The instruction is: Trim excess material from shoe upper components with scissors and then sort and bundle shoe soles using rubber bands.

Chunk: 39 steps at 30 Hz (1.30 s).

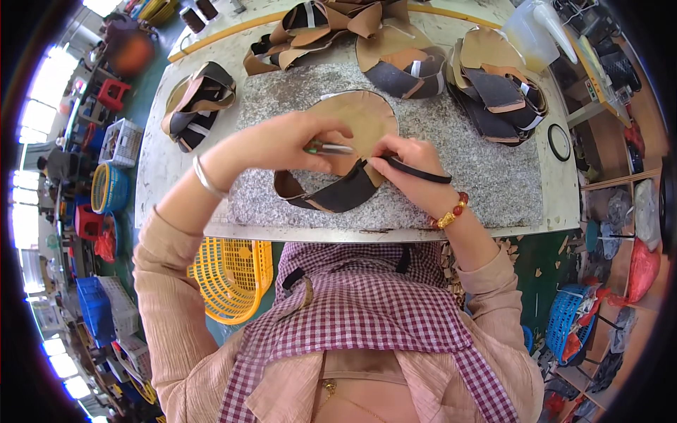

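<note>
A shoe upper (338, 194), dark outside with a tan lining, lies on the mottled grey work mat in front of me, its rounded tan part (363, 113) pointing away. My left hand (300, 141) curls over its left side around a slim silver tool (331, 149) with a green end; its exact kind is partly hidden by the fingers. At the upper's right edge, my right hand (407, 166) pinches a narrow black strip (419, 171), whose loose end lies across the hand toward the wrist. The fingertips of both hands are close together, slightly apart.
More shoe uppers lie around the mat: one at left (199, 106), a pile at the back (317, 32), one behind (402, 67), a stack at right (497, 84). A translucent jug (530, 35) and black ring (559, 142) are at right. A yellow basket (233, 278) sits below the table.
</note>
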Tool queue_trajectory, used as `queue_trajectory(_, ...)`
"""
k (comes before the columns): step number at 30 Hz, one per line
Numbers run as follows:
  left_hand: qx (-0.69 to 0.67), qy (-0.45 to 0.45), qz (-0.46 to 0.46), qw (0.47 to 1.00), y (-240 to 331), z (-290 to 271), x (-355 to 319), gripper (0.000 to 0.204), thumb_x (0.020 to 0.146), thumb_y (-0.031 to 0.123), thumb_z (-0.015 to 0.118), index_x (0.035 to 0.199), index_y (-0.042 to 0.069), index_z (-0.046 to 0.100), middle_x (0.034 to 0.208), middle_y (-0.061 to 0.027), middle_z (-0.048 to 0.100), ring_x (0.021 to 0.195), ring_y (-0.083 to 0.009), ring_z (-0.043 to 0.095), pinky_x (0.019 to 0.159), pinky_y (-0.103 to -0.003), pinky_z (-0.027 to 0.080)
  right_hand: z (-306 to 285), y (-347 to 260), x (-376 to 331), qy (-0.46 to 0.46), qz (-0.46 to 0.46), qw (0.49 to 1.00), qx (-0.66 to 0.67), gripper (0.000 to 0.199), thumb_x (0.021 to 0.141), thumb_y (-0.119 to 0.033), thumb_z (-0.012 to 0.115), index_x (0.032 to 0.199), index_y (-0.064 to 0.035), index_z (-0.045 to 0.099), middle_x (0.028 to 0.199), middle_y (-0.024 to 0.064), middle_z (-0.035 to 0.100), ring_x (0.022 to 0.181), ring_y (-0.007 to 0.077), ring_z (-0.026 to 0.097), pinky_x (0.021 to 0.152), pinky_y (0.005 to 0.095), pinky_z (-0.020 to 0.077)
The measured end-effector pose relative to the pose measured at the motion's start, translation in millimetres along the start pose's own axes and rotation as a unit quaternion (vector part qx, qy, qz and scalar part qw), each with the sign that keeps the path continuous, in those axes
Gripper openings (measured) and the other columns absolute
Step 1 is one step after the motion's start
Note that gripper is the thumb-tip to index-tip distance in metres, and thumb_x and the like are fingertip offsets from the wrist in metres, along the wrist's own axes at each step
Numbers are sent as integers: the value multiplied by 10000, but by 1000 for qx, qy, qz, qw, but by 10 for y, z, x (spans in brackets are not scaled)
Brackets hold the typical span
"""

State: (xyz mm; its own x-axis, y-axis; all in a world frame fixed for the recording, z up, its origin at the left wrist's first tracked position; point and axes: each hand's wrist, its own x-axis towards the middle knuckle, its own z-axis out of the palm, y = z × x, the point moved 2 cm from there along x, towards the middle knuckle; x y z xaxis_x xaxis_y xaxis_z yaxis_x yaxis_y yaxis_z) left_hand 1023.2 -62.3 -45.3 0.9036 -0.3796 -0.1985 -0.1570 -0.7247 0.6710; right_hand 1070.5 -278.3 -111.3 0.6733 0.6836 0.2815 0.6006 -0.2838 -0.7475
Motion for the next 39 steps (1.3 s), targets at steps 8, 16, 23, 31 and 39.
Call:
queue_trajectory(8, 183, -137, 11, 974, 248, 78, 363, 316, 739, 150, 746, 1019, 14, 692, 884, -92, 716, 705, -272, 624, 700, -341, 494, -35, -33, -78, -15, 20, 999, 29, 118, 797, -127, 661, 823, -17, 628, 758, 81, 671, 646, 233, 592, 646, 329, 476)
queue_trajectory(16, 272, 114, -68, 953, -176, 35, 257, 290, 721, 193, 760, 941, 25, 673, 895, -108, 690, 769, -298, 628, 713, -374, 503, -230, -125, -148, 21, 10, 998, 56, 294, 902, -198, 544, 1100, 16, 577, 1027, 167, 670, 855, 317, 639, 757, 367, 502)
queue_trajectory(23, 52, 211, -54, 975, -682, 317, 92, 500, 673, 225, 803, 1096, 70, 587, 943, -98, 613, 816, -291, 605, 767, -389, 511, -681, 209, -105, -185, 62, 974, -115, 218, 786, -126, 549, 969, -25, 491, 927, 147, 578, 818, 324, 564, 739, 390, 471)
queue_trajectory(31, 37, 263, -60, 962, -757, 357, 184, 615, 601, 159, 856, 1105, 34, 526, 1038, -158, 572, 870, -357, 626, 769, -435, 521, -657, 34, 463, -514, -36, 833, -201, 219, 694, -167, 687, 862, -55, 606, 851, 130, 605, 744, 299, 562, 674, 357, 474)
queue_trajectory(39, -78, 360, -141, 919, -1160, 413, 368, 199, 633, 148, 723, 759, 7, 662, 767, -151, 663, 673, -375, 612, 626, -435, 510, -629, 103, 1125, -518, 101, 796, -297, 485, 841, -208, 666, 1290, -134, 496, 1234, 58, 579, 1110, 191, 520, 951, 316, 398)
